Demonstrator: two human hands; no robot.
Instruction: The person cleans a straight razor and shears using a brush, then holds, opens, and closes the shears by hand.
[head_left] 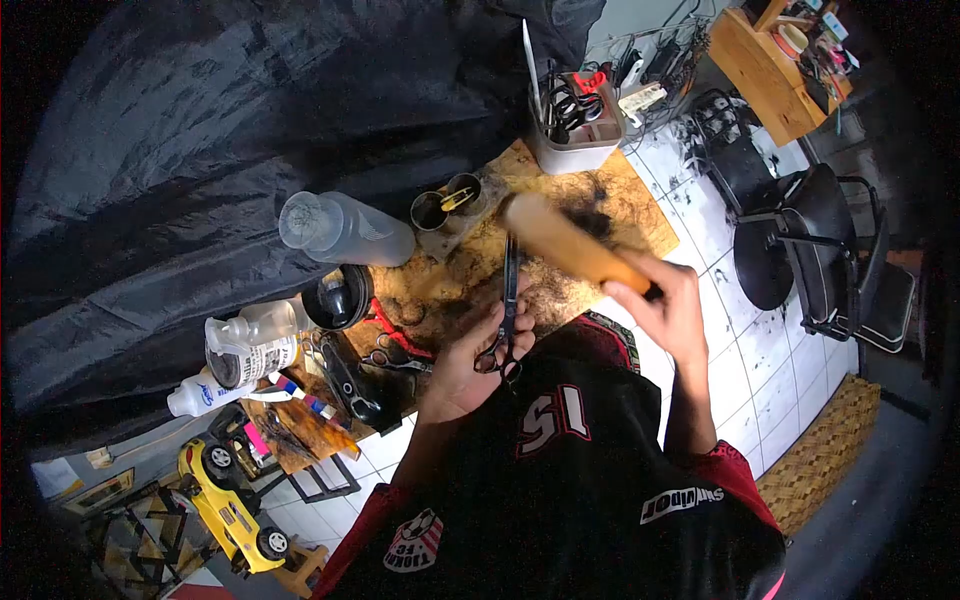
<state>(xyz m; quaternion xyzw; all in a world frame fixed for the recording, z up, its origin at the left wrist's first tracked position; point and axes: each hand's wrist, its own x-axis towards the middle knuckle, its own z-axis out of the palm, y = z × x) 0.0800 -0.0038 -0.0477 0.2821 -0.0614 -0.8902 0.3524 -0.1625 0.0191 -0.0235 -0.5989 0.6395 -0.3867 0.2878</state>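
A pair of dark scissors (pixel 510 290) lies in my left hand (pixel 475 355), blades pointing away from me and finger loops near the palm. My right hand (pixel 665 300) grips a brush (pixel 570 243) with an orange-brown handle; its far end is blurred and passes beside the scissor tips. Beneath both is a wooden table (pixel 625 200) strewn with dark hair clippings. Beyond the scissors, a small holder with two dark round cups (pixel 430 211) has a yellow clip (pixel 457 199) on it.
A translucent bottle (pixel 365 230), a black bowl (pixel 338 297), hair clippers (pixel 345 380) and more scissors (pixel 385 357) are at the left. A tool box (pixel 577 150) stands at the back. Black chairs (pixel 815 240) stand right; a yellow toy car (pixel 225 505) sits lower left.
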